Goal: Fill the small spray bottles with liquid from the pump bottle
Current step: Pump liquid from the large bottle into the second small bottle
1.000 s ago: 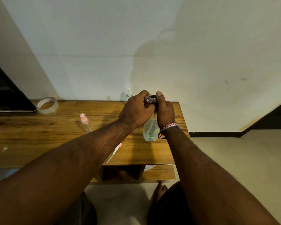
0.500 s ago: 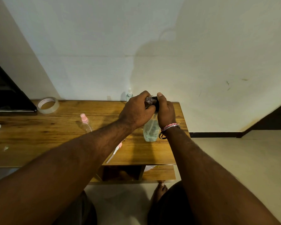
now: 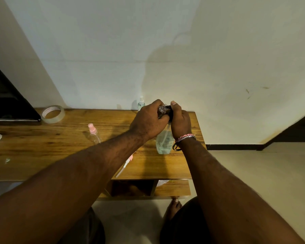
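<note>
Head view: pump bottle (image 3: 163, 142) stands upright near the right end of the wooden worktop (image 3: 42, 152). The right hand (image 3: 180, 120) has its grip curled round the black pump head, thumb on top. The left hand (image 3: 148, 120) clamps a small clear spray bottle (image 3: 162, 110) against the nozzle. This looks like the filling step. Next comes a steady press while the mouth stays aligned. 1 pink-capped bottle (image 3: 93, 132) stands well left; a loose pink sprayer (image 3: 126, 164) lies near the front edge.
</note>
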Available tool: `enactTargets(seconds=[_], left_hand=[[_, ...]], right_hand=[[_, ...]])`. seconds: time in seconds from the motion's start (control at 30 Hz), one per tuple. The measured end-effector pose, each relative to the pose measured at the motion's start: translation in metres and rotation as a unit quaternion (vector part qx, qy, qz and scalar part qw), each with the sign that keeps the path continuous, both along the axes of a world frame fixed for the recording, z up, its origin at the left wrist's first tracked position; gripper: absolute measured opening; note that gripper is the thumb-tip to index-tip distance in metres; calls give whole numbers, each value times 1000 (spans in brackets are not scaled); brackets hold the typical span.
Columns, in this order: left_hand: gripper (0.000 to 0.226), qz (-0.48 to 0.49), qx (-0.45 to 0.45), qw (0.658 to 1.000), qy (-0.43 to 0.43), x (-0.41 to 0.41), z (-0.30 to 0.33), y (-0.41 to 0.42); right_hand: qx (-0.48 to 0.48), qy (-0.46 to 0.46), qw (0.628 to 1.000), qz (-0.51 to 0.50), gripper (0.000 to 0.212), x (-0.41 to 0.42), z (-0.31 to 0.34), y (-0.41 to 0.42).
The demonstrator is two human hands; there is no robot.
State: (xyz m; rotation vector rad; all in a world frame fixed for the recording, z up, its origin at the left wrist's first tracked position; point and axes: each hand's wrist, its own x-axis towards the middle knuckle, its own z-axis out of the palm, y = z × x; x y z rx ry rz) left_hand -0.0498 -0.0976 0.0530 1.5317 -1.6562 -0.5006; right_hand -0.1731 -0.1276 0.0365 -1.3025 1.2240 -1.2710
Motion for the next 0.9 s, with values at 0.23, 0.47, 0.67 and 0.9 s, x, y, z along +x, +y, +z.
enactTargets(seconds=[0.23, 0.47, 0.67, 0.9], left_hand=[[19, -4, -1, 1000, -17, 1, 1, 1], [18, -10, -5, 1000, -14, 4, 3, 1], [17, -7, -9, 1000, -9, 4, 0, 2], [19, -4, -3, 1000, -2, 0, -1, 1]], right_hand=[[2, -1, 1000, 14, 72, 0, -3, 0], [16, -3, 1000, 8, 68, 1, -2, 3], [11, 1, 1000, 9, 71, 1, -2, 2], [7, 4, 1000, 5, 60, -1, 2, 3]])
